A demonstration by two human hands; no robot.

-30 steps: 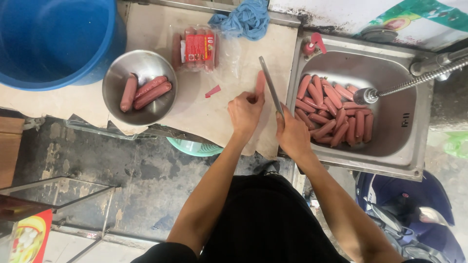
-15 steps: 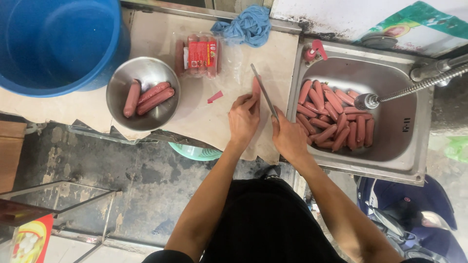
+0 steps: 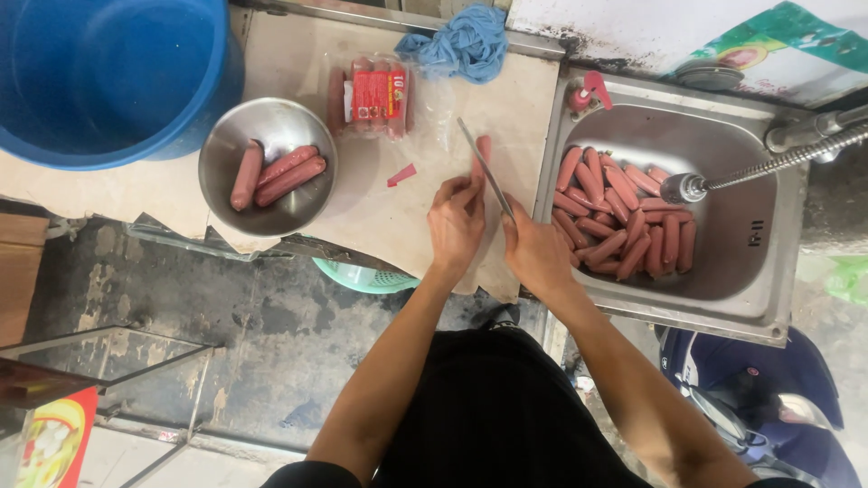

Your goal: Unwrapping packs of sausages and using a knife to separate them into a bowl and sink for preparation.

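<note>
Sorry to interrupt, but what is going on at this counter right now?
A person is working on a sausage at the counter: the left hand steadies it while the right hand holds a knife against it. Three sausages lie in the metal bowl, many more fill the sink, and an unopened pack waits beside a blue cloth.

Both forearms reach forward, bare, converging. Left hand (image 3: 455,221) palm-down, fingers curled in a pinch at the fingertips. Right hand (image 3: 535,250) just beside it, fist closed in a grip, knuckles up, wrist straight.
</note>
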